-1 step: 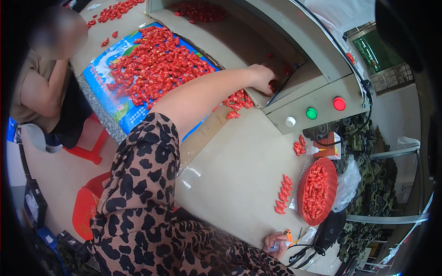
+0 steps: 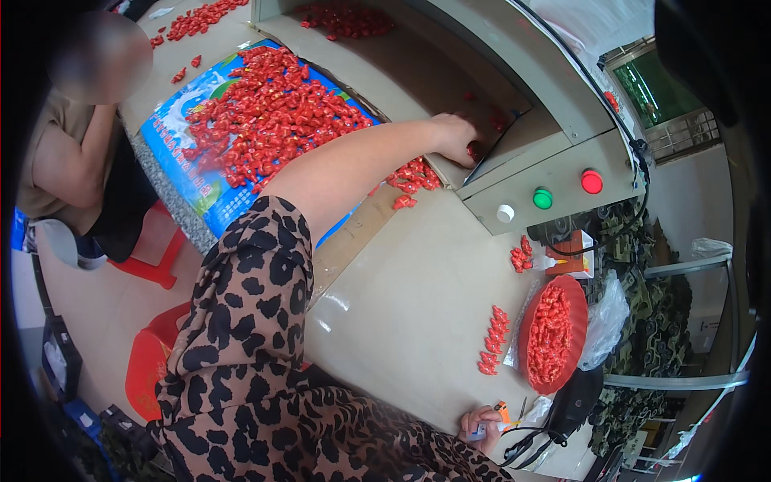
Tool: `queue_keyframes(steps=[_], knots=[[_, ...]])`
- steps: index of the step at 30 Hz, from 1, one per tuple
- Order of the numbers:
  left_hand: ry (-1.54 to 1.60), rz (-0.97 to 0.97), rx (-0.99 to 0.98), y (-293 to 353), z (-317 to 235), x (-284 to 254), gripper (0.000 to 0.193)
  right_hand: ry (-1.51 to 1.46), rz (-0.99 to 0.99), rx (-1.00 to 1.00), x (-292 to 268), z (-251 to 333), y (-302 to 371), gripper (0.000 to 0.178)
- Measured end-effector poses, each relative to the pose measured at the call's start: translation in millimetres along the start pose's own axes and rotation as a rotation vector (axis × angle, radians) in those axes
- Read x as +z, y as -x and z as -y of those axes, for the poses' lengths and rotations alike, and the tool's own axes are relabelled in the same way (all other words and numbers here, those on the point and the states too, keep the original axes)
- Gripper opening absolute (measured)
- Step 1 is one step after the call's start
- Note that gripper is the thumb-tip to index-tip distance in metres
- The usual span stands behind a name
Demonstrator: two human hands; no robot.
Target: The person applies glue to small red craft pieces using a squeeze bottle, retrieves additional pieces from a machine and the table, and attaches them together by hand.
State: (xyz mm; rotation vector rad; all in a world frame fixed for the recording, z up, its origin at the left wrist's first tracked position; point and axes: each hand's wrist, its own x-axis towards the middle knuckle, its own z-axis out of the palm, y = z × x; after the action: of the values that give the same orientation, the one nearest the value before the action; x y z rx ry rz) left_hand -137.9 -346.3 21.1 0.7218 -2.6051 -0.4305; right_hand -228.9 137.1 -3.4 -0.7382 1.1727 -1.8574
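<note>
My left hand (image 2: 454,138) reaches into the opening of a grey-beige metal box. Its fingers are closed, and a small shiny red piece (image 2: 472,149) shows at the fingertips. Under and beyond that forearm lies a heap of small red pieces (image 2: 273,112) on a blue printed sheet (image 2: 173,136). My right hand (image 2: 479,422), low in the picture, is wrapped round a small bottle with an orange top (image 2: 503,413). Close to it, a short row of red pieces (image 2: 493,341) lies on the table beside a red bowl (image 2: 526,341) filled with similar pieces.
The metal box (image 2: 502,189) carries white, green and red buttons. Red pieces (image 2: 349,20) lie deeper inside it. Near the bowl are an orange carton (image 2: 577,247), a clear plastic bag (image 2: 606,321) and black cables (image 2: 534,438). Another person (image 2: 72,165) sits at the left; red stools (image 2: 148,369) stand below.
</note>
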Motion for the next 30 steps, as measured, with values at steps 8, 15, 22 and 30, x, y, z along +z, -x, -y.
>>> queue_keyframes(steps=[8, 15, 22, 30], knots=[[0.006, 0.033, 0.061, 1, 17, 10, 0.035, -0.048, 0.050, 0.051, -10, 2, -2, 0.022], [-0.047, -0.022, -0.027, -2, -3, 9, 0.037, -0.061, 0.125, 0.122, -18, 4, -4, 0.023], [0.063, 0.195, -0.108, -13, 9, -6, 0.030, -0.190, 0.070, 0.138, -49, -2, 1, 0.025], [0.228, -0.280, -0.147, -108, 48, 26, 0.025, -0.143, 0.179, 0.255, -20, 19, -15, 0.021]])
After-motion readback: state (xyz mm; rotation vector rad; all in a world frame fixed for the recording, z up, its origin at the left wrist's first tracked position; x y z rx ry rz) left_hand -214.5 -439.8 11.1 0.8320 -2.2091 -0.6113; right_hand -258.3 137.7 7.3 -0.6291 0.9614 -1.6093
